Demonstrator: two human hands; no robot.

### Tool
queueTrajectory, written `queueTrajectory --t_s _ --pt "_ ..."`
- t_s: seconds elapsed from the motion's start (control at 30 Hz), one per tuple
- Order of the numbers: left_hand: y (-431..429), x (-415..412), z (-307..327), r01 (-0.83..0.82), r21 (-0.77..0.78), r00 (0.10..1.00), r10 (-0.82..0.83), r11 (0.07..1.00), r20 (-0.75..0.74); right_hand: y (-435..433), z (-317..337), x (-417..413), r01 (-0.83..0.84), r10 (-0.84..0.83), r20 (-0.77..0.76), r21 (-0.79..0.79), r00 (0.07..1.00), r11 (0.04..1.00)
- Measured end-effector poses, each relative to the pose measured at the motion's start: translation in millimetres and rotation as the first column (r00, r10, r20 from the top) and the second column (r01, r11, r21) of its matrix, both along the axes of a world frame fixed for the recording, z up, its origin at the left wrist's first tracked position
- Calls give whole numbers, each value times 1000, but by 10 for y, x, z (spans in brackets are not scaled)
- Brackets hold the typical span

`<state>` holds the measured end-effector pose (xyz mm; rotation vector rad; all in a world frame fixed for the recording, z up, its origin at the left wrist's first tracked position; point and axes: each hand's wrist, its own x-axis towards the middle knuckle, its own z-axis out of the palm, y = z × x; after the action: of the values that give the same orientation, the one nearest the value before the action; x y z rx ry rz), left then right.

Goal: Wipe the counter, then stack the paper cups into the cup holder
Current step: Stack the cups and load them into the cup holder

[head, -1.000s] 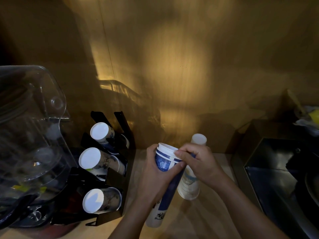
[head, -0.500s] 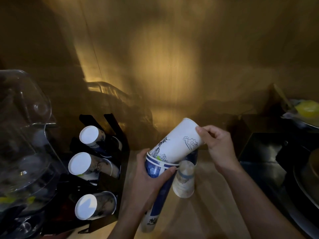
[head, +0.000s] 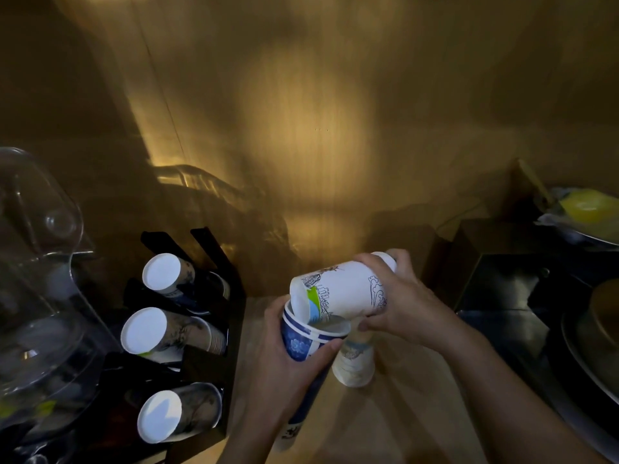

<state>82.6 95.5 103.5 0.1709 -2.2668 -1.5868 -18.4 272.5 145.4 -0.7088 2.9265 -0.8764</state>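
My left hand (head: 288, 373) grips a tall stack of blue-banded paper cups (head: 301, 343), held above the counter at lower centre. My right hand (head: 402, 303) holds a white paper cup with line drawings (head: 345, 289), tilted on its side, its open rim touching the rim of the top cup of the stack. Behind the stack, an upside-down pale cup stack (head: 355, 363) stands on the wooden counter (head: 385, 423). A black cup holder (head: 214, 329) at the left carries three rows of cups with white bottoms facing me.
A clear plastic container (head: 40, 296) fills the far left. A dark metal sink area (head: 509, 289) lies at the right, with a round pan (head: 593, 356) and a yellow object (head: 586, 205) near the right edge. A wooden wall rises behind the counter.
My right hand lifted a white cup off the blue-banded stack, turned it sideways and lowered its open rim to the top of the stack. The camera view shifted slightly.
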Motion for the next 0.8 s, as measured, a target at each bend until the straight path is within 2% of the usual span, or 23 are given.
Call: queueTrajectory --t_s 0.13,0.2,0.27,0.3,0.37,0.4,0.5,0.6,0.73,0.8 --pt "55 -22 11 38 50 999 -38 998 -2 -44 -119 -22 105 -48 -313 168 949 980" --pt "51 -39 15 39 79 999 -39 996 3 -48 -201 -46 157 -116 -332 100 936 983" --pt "-8 -53 17 1 118 1000 -4 993 27 -48 -285 -43 224 -251 -238 -136 938 965" --pt "-59 -55 6 -24 130 999 19 991 34 -36 -322 -36 247 -290 -111 -299 950 922" --pt "-182 -42 -35 -69 166 997 63 984 43 5 -427 -32 271 -195 192 -583 962 766" --pt "-244 -25 -51 -95 200 995 84 975 61 20 -493 -28 277 -120 276 -653 954 705" --pt "-396 27 -112 -170 291 983 141 942 116 35 -713 -25 273 -66 313 -684 947 676" --pt "-444 57 -163 -204 294 976 171 934 134 -7 -919 -20 312 -46 376 -689 926 654" --pt "-417 70 -196 -177 278 976 132 944 172 -38 -1138 10 285 37 461 -608 887 741" --pt "-398 76 -222 -158 269 976 110 950 186 -38 -1219 42 306 8 490 -558 872 772"
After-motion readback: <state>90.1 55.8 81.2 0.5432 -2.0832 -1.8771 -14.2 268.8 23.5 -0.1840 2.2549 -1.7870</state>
